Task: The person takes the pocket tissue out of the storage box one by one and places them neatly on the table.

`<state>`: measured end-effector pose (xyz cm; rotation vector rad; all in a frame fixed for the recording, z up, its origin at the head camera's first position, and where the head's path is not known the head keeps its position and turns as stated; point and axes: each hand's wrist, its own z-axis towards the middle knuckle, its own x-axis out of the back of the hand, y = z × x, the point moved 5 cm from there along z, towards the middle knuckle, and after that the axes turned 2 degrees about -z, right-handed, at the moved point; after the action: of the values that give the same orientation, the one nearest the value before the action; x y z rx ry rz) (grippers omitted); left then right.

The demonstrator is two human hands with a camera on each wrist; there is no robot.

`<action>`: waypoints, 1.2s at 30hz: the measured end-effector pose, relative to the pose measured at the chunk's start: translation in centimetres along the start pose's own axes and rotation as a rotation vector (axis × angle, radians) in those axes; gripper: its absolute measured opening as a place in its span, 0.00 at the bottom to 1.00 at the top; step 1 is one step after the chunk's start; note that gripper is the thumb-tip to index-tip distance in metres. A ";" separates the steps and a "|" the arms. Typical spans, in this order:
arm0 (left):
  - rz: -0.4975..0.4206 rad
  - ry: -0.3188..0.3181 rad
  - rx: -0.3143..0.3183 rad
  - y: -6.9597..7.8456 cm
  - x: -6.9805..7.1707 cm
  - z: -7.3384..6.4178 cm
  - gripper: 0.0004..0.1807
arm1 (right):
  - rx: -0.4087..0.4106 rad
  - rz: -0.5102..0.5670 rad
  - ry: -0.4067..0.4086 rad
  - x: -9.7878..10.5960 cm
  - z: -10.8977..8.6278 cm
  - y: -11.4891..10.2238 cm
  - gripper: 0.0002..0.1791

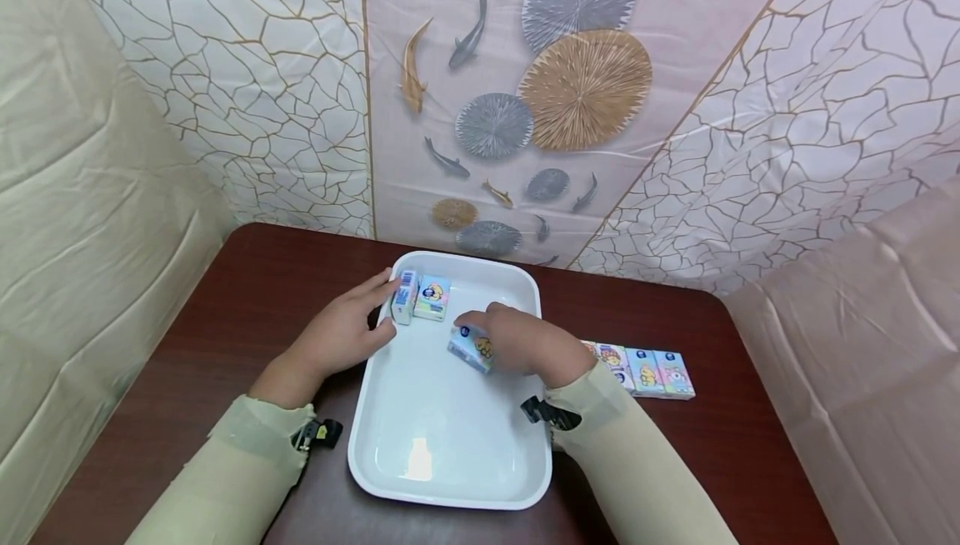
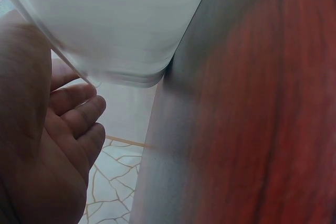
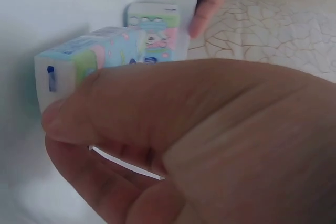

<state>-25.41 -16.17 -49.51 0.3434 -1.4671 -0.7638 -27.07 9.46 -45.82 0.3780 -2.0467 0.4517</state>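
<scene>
My right hand (image 1: 517,341) pinches a small pastel tissue pack (image 1: 471,348) over the floor of a white tray (image 1: 450,437). In the right wrist view, the thumb lies along this tissue pack (image 3: 79,61), with fingers curled on its other side. Two more packs are at the tray's far left: an edge-standing pack (image 1: 405,297) against the wall and a flat pack (image 1: 432,297) beside it. My left hand (image 1: 341,328) rests at the tray's left rim, thumb and index finger spread by the edge-standing pack. The left wrist view shows its other fingers loosely bent beside the tray's outer wall.
A row of several similar tissue packs (image 1: 648,374) lies on the dark red-brown table (image 1: 720,462), right of the tray and partly behind the right forearm. Patterned fabric (image 1: 480,178) hangs behind the table, with plain beige sheets on both sides.
</scene>
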 end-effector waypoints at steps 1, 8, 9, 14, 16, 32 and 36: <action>0.001 0.000 0.000 0.0 0.0 0.0 0.39 | 0.005 -0.003 0.008 0.2 -0.3 -0.1 0.45; 0.019 -0.009 0.012 0.0 0.0 0.1 0.39 | 0.030 -0.011 0.099 2.1 -2.6 -0.5 0.47; 0.019 -0.008 0.013 0.0 0.0 0.1 0.39 | 0.031 -0.007 0.106 2.2 -3.0 -0.5 0.48; 0.013 -0.007 0.010 0.1 0.1 0.0 0.39 | 0.016 0.006 0.122 2.9 -4.3 -0.3 0.49; 0.012 -0.007 0.007 0.0 0.0 0.0 0.39 | 0.004 0.008 0.129 3.0 -4.9 -0.2 0.49; 0.023 -0.005 0.011 0.1 0.0 -0.1 0.39 | -0.030 0.092 0.219 2.8 -9.3 1.3 0.46; 0.022 -0.007 0.009 0.1 -0.1 -0.1 0.39 | -0.066 0.133 0.225 2.3 -10.4 2.1 0.46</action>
<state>-25.32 -16.05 -49.50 0.3314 -1.4787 -0.7416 -21.23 15.91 -39.35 0.1438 -1.8679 0.4835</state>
